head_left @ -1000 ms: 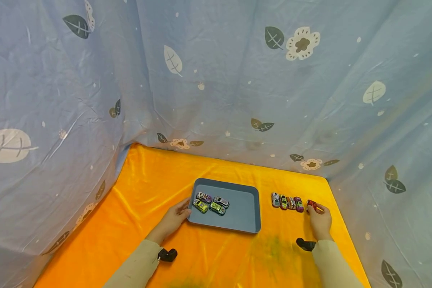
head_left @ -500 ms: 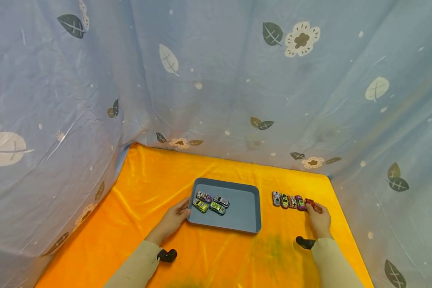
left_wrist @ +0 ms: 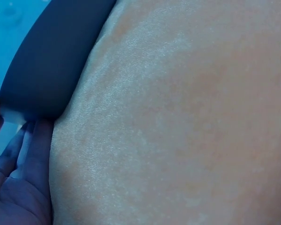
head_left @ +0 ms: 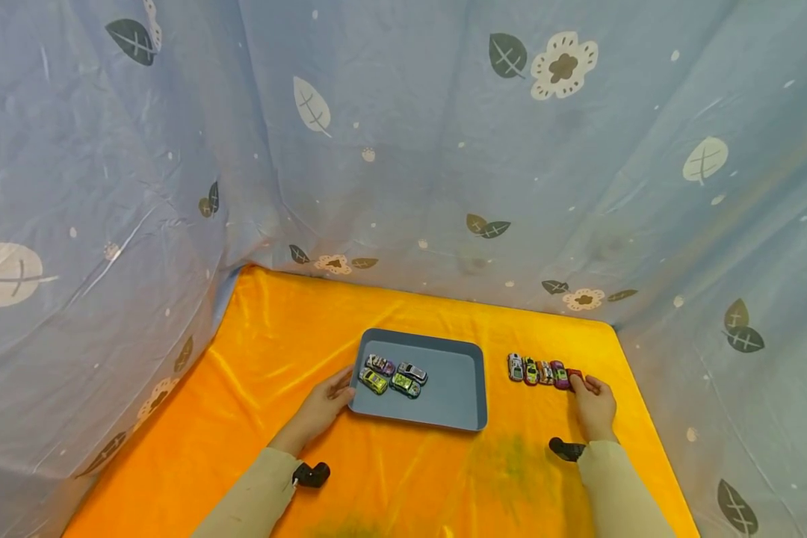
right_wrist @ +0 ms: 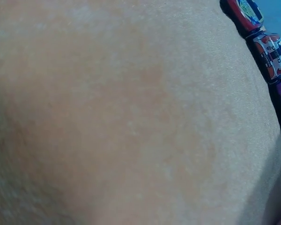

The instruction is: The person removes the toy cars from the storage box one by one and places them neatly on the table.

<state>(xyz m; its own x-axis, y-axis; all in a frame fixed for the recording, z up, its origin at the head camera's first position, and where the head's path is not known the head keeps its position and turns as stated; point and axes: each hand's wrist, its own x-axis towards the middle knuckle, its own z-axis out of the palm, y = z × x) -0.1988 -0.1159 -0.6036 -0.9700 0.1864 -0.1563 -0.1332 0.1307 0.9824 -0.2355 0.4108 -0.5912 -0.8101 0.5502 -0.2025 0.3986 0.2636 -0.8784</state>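
At the right end of the row of toy cars (head_left: 545, 371), the right hand (head_left: 594, 404) has its fingertips on the red toy car (head_left: 574, 375), which sits on the orange cloth (head_left: 276, 359) just beside the purple one; whether the fingers pinch it or merely rest on it cannot be told from the head view (the wrist view shows only cloth and a few cars at its edge). To finish the placement well, the red car likely wants nudging until it stands parallel with its neighbours, and a light release so the row is not knocked. Across the cloth, the left hand (head_left: 322, 406) lies with relaxed fingers against the near-left corner of the grey tray (head_left: 460, 388), steadying it; four more toy cars (head_left: 395, 376) sit inside.
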